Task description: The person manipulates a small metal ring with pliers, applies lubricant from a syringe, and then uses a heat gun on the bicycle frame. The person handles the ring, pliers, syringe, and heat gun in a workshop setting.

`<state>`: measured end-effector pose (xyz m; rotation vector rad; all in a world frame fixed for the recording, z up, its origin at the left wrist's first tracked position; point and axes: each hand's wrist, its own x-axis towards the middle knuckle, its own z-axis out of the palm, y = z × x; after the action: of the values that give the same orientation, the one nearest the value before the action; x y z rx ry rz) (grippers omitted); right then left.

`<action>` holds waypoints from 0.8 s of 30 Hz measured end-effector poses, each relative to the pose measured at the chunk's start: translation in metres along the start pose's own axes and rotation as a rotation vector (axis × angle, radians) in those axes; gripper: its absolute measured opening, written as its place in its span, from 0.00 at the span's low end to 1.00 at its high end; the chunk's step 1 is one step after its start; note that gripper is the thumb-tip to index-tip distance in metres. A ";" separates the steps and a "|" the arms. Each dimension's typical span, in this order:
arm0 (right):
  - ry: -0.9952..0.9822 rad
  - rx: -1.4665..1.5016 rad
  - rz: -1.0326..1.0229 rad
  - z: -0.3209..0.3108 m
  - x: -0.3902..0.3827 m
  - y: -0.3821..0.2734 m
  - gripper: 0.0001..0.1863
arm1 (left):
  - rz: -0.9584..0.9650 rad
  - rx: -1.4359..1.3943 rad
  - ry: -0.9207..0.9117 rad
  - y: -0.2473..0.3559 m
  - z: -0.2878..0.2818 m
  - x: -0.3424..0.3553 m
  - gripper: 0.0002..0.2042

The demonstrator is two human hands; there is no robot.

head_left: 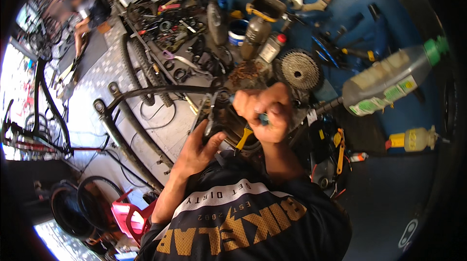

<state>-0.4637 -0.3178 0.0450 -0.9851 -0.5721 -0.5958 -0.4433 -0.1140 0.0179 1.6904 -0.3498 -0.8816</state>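
Note:
My left hand (197,151) is closed around the lower end of a dark, shiny metal bicycle part (210,120). Its thumb lies along the near side. Just to the right, my right hand (266,110) makes a fist around a tool with a teal handle (263,119); its working end points toward the metal part and is mostly hidden by the fingers. A dark bicycle rear frame section (165,88) extends left from the part in my left hand. Below my right hand lies a yellow-handled tool (244,138).
Beyond my hands stand a cassette sprocket (299,71), a red-capped bottle (272,47) and a blue-and-white tub (237,32). A green-capped plastic bottle (382,83) juts out at right. Small parts (168,29) litter the bench. Tyres (138,66) lean at left; another person (85,20) sits far left.

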 end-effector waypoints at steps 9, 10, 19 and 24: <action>0.467 -0.736 0.086 -0.091 -0.026 -0.022 0.16 | 0.007 -0.136 -0.049 -0.022 -0.014 0.010 0.20; 0.535 -0.824 0.232 -0.114 -0.031 -0.028 0.15 | -0.027 -0.129 -0.038 -0.026 -0.017 0.011 0.20; 0.340 -1.678 0.950 -0.215 -0.116 -0.011 0.08 | 0.003 -0.196 -0.062 -0.027 -0.027 0.019 0.20; 0.094 -1.744 1.032 -0.200 -0.133 0.016 0.13 | -0.013 -0.211 -0.049 -0.021 -0.031 0.021 0.21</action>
<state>-0.5114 -0.4615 -0.1423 -2.5785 0.8080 -0.0379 -0.4113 -0.0992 -0.0068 1.4800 -0.2692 -0.9375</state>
